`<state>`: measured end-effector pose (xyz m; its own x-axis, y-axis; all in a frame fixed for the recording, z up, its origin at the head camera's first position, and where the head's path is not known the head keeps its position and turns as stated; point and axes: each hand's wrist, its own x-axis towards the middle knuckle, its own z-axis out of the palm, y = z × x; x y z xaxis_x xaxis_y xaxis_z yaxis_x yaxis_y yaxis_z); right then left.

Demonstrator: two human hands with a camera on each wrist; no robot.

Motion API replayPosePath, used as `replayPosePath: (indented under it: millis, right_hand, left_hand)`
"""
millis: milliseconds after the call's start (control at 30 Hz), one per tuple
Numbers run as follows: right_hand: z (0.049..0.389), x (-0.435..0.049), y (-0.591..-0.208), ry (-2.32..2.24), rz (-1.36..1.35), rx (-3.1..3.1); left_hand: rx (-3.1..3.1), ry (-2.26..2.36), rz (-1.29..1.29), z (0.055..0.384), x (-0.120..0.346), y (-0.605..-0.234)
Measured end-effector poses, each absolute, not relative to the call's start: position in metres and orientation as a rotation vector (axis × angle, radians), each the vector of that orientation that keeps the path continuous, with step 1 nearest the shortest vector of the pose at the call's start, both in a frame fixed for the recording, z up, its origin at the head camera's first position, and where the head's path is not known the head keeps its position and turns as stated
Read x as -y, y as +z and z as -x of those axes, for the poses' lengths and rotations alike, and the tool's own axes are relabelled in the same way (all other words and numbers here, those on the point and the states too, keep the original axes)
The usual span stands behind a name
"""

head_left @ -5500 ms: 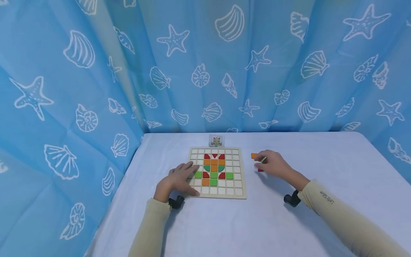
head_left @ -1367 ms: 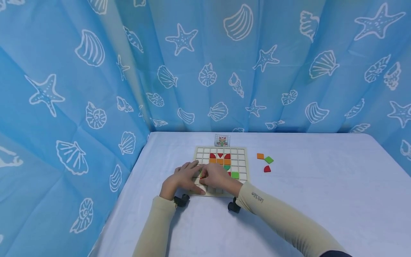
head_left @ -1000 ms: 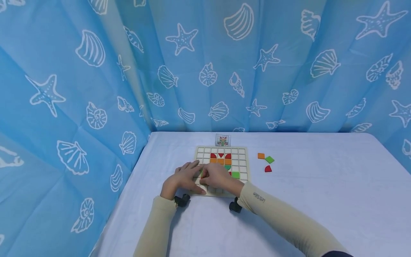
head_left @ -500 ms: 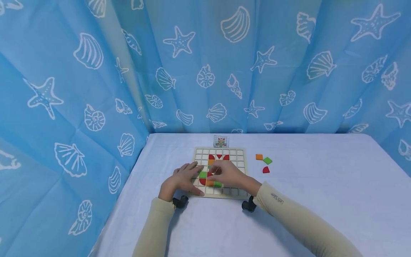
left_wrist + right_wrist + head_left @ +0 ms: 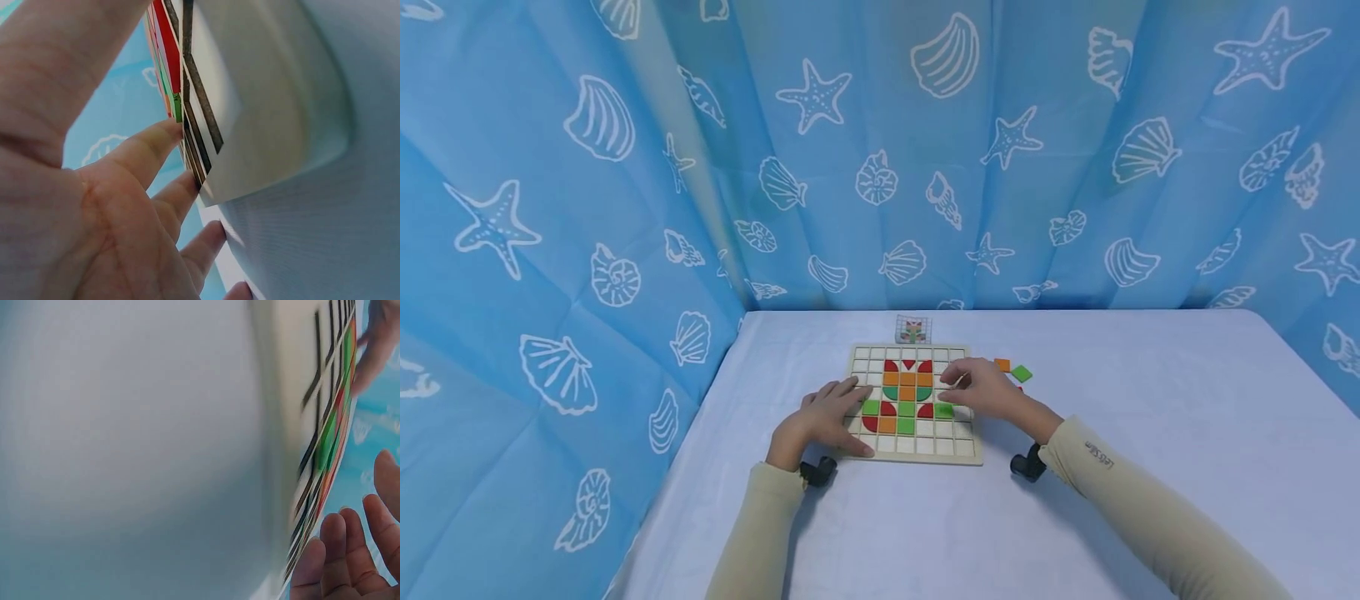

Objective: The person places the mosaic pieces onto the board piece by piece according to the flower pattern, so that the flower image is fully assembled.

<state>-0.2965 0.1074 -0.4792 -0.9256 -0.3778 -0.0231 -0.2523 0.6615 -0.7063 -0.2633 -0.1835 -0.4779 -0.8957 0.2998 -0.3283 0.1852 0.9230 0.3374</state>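
Note:
A pale wooden grid board (image 5: 917, 457) lies on the table, its cells partly filled with red, orange and green tiles in a flower-like pattern. At the pattern's lower left sits a red rounded tile (image 5: 870, 424), beside an orange square tile (image 5: 887, 425). My left hand (image 5: 820, 421) rests at the board's left side, fingers spread; in the left wrist view its fingertips (image 5: 194, 178) touch the board's edge. Over the right side of the board hovers my right hand (image 5: 988, 390), fingers loosely bent with nothing between them. The right wrist view shows its fingers (image 5: 334, 544) apart.
Right of the board lie a loose orange tile (image 5: 1002, 364), a green tile (image 5: 1022, 373) and a red tile (image 5: 1020, 389) mostly hidden by the right hand. A small pattern card (image 5: 913, 330) stands behind the board. A blue seashell curtain (image 5: 880, 225) hangs behind the table.
The right hand took a green tile from the right earlier; a red rounded tile now lies at the pattern's lower left. The right hand has since moved off rightward, while the left stayed.

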Motion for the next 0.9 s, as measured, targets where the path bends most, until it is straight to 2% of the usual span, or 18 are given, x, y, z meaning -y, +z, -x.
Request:
replayPosePath:
  millis: [433,900]
  right_hand:
    - [0.326,-0.171,-0.484,-1.049,0.244,-2.774]
    - [0.359,-0.192,-0.494,-1.007,0.120,-2.661]
  left_hand:
    - [-2.692,0.456,-0.355,0.263,0.186,-0.480]
    - [-2.703,0.448,-0.361,0.263,0.186,-0.477]
